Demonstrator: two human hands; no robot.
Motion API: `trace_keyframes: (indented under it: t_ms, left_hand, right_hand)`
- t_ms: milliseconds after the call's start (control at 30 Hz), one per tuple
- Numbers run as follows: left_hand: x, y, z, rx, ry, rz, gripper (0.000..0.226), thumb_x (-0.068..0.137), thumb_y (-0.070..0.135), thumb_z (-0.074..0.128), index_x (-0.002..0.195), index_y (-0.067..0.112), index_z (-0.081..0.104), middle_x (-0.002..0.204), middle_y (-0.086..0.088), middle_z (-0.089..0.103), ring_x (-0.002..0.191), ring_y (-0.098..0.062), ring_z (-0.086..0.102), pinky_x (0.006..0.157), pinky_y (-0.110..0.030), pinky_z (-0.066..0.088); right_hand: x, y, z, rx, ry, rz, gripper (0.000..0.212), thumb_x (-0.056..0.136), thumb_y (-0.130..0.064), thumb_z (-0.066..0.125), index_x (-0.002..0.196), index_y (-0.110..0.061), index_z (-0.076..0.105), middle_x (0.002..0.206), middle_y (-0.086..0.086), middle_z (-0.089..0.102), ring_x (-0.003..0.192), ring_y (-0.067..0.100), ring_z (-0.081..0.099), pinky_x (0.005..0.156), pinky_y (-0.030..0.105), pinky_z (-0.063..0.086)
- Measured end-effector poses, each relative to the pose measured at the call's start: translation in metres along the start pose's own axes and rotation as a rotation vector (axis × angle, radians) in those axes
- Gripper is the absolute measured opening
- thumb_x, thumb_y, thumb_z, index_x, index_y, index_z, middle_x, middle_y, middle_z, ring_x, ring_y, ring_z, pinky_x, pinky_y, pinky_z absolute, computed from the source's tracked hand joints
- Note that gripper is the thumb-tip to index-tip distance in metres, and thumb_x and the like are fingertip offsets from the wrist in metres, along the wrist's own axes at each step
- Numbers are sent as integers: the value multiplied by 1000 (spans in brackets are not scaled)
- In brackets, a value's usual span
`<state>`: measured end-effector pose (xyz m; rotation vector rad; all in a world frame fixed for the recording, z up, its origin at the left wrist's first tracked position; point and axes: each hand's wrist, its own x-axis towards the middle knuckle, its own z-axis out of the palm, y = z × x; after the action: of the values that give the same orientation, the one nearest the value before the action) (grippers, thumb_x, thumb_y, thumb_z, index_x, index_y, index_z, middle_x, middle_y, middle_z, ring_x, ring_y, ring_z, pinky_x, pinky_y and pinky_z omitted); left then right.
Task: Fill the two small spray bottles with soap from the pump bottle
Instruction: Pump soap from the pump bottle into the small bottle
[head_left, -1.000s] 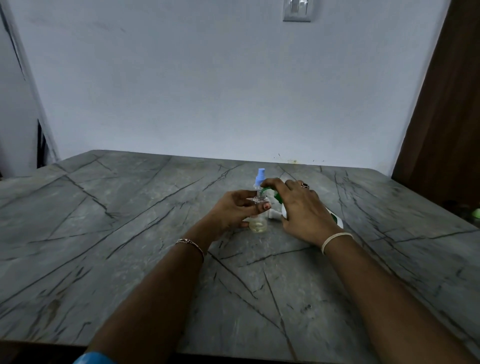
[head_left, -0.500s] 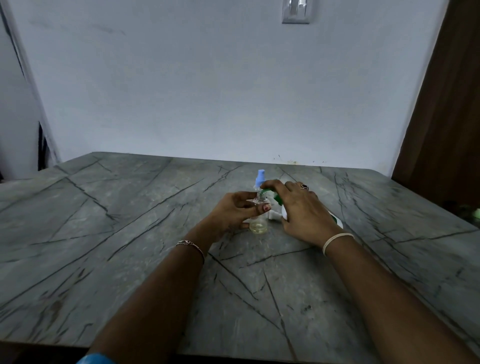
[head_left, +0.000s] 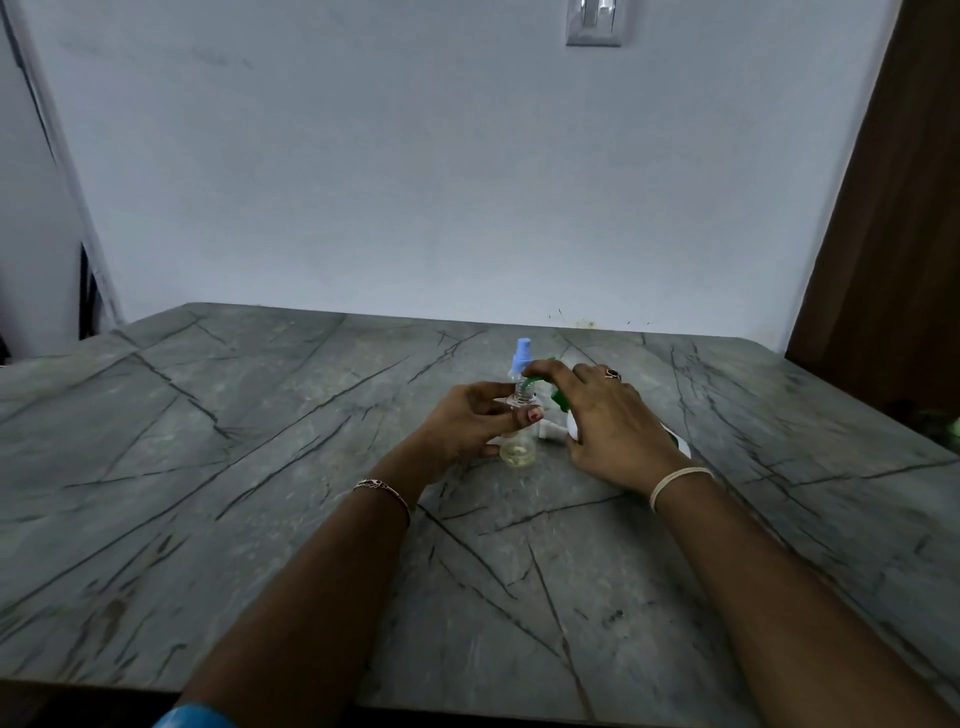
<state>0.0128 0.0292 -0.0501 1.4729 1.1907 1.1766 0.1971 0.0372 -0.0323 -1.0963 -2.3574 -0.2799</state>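
A small clear spray bottle (head_left: 519, 451) stands uncapped on the grey stone table (head_left: 260, 441), with a little yellowish soap at its bottom. My left hand (head_left: 467, 421) grips its neck and body. My right hand (head_left: 608, 426) wraps over the white pump bottle (head_left: 681, 448) and its green pump head (head_left: 558, 397), whose green nozzle sits right over the open neck. Directly behind stands a second small bottle with a blue spray cap (head_left: 521, 356). A small white piece (head_left: 551, 431) lies between my hands; what it is I cannot tell.
The table ends at a pale wall (head_left: 415, 182) at the back. A brown door or panel (head_left: 893, 234) stands on the right. A switch plate (head_left: 594, 23) is high on the wall.
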Motion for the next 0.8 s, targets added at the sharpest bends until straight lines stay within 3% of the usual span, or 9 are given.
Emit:
trace_keyframes:
  t_ms: [133, 233, 400, 667, 800]
  left_hand:
    - [2, -2, -1, -4, -3, -6, 58, 77, 30, 78, 129, 16, 57, 107, -5, 72, 90, -8, 68, 69, -26, 56]
    - [2, -3, -1, -12, 0, -1, 54, 77, 28, 78, 126, 16, 59, 104, -4, 73, 89, -8, 69, 76, -32, 59]
    - [1, -1, -1, -21, -5, -10, 55, 77, 28, 78, 127, 17, 58, 103, 0, 73, 86, -4, 68, 66, -24, 55]
    - [-1, 1, 0, -8, -21, -6, 42, 79, 27, 75, 118, 21, 60, 105, -1, 72, 91, -8, 68, 76, -30, 58]
    - [-1, 1, 1, -5, -14, -4, 42, 80, 27, 75, 119, 22, 60, 103, 0, 72, 87, -4, 68, 70, -25, 57]
  right_hand:
    - [3, -1, 4, -6, 20, 9, 72, 80, -22, 70, 138, -37, 30, 99, -2, 51, 98, 21, 50, 82, 37, 43]
    - [1, 0, 3, -42, 26, -2, 75, 80, -20, 67, 141, -37, 28, 94, -4, 45, 97, 22, 49, 79, 36, 42]
    - [-3, 2, 1, -49, -4, -9, 81, 81, -17, 63, 146, -41, 20, 94, -2, 45, 97, 22, 48, 81, 36, 43]
    - [1, -2, -1, 20, -11, 6, 73, 80, -15, 64, 141, -36, 29, 96, -1, 48, 99, 23, 48, 84, 39, 44]
    - [-1, -1, 0, 4, -6, -3, 75, 80, -15, 63, 142, -37, 28, 91, -4, 43, 96, 23, 48, 82, 38, 44]
